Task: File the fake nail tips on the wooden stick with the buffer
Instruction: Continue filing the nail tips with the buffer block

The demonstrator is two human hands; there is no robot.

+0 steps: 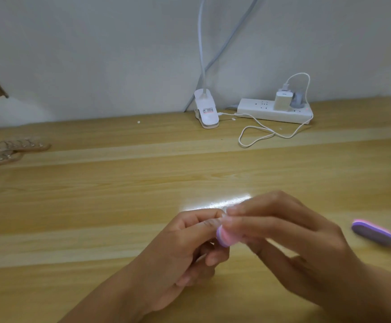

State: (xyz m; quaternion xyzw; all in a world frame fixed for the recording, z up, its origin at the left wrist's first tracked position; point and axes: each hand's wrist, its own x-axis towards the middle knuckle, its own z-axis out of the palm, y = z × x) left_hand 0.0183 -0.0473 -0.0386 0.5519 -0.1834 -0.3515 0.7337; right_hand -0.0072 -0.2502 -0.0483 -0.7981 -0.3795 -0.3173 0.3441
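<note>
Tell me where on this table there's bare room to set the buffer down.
The table is barest across its middle, between the nail-tip sticks at left, the clip lamp behind and your left hand. Crowded: back right, around the power strip and cable loop, and beside the spare buffer.

A pale wooden table [119, 183] is spreading out under and round the left hand [185, 248] and right hand [290, 238], with a bright patch of glare [215, 202] shining on it just beyond them. Far beyond the hands, a plain whitish wall [96, 54] is rising from the table's back edge. Near it, a white clip lamp [206, 110] is standing straight ahead of the hands, and a power strip [259, 110] with a charger [283, 100] and looping cable [257, 134] is lying beyond the right hand.
</note>
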